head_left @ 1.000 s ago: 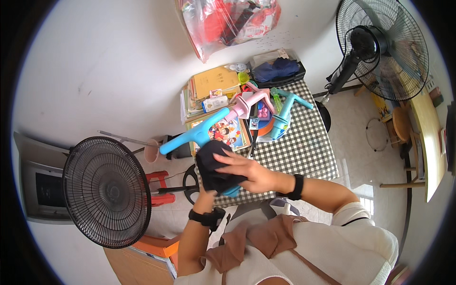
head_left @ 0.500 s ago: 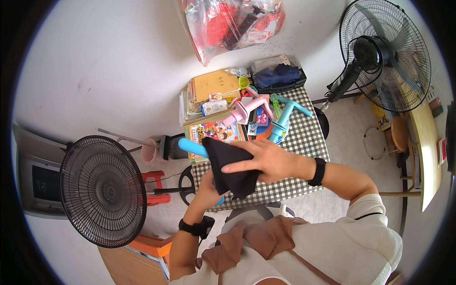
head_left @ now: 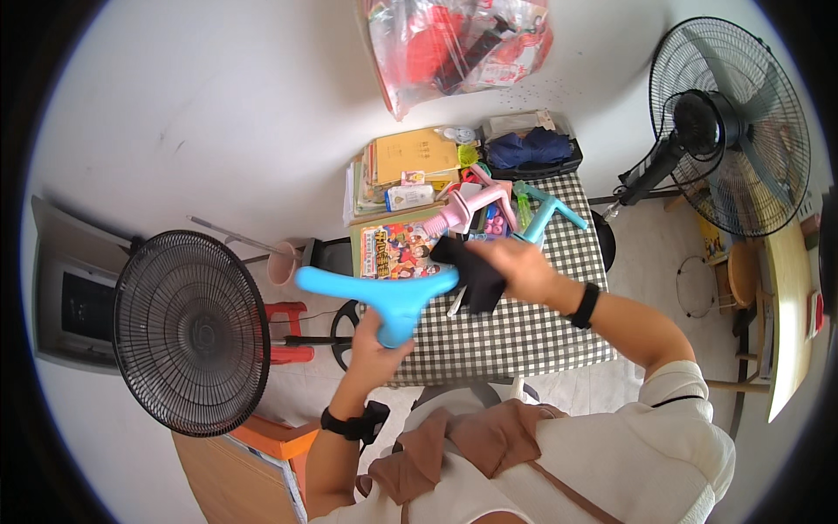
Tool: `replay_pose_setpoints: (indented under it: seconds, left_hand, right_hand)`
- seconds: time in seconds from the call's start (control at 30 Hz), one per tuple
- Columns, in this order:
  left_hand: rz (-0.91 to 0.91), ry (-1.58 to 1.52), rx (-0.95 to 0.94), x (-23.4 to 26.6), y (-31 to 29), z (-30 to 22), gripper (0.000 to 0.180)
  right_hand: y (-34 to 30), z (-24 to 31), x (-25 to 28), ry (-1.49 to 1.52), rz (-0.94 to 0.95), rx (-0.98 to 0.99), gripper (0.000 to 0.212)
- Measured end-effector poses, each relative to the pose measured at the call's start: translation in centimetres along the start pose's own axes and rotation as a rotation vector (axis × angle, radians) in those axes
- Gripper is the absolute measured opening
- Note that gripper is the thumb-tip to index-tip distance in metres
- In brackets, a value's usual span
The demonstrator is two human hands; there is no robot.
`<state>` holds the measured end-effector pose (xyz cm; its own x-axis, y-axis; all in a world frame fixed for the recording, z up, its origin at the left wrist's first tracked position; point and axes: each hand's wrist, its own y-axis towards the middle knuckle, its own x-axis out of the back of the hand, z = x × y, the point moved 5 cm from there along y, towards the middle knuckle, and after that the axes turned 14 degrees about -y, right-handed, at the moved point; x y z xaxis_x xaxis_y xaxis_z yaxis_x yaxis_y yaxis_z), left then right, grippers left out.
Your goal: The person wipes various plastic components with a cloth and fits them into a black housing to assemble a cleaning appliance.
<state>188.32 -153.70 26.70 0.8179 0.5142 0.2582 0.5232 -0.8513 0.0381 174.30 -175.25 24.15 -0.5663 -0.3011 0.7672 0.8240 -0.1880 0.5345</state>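
My left hand (head_left: 374,356) is closed around the stem of a light blue T-shaped plastic piece (head_left: 375,290), whose smooth crossbar lies nearly level above the table. A black cloth (head_left: 473,278) is bunched in my right hand (head_left: 521,269), its folds hanging by the crossbar's right end. Whether cloth and bar touch there, I cannot tell. Beyond my hands, a pink plastic piece (head_left: 470,206) with a ribbed end and a teal plastic piece (head_left: 552,217) of similar branching shape lie on the table.
The checkered table (head_left: 515,354) also bears a colourful picture book (head_left: 397,249), stacked papers (head_left: 417,155) and a folded navy umbrella (head_left: 528,148). Black fans stand at left (head_left: 201,336) and right (head_left: 707,122). A red stool (head_left: 288,327) is behind the left fan, and a filled plastic bag (head_left: 463,44) hangs on the wall.
The black cloth has come off the middle of the blue piece toward its right end, baring the T shape. My right hand has moved right with the cloth; the crossbar has turned nearly level.
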Motion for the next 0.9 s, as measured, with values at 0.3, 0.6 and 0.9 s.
replay_pose_setpoints:
  seconds: [0.3,0.6,0.9]
  left_hand:
    - [0.1,0.237,-0.154,-3.2,1.6,-0.2,0.04]
    - [0.261,0.612,-0.021,-7.9,0.9,2.6,0.039]
    - [-0.113,-0.169,0.13,-4.6,3.1,3.0,0.054]
  right_hand:
    - [3.2,5.4,2.1,0.403,0.117,0.021,0.084]
    - [6.5,8.0,2.0,0.463,0.034,-0.144,0.068]
    - [6.0,4.4,7.5,0.578,-0.337,-0.305,0.063]
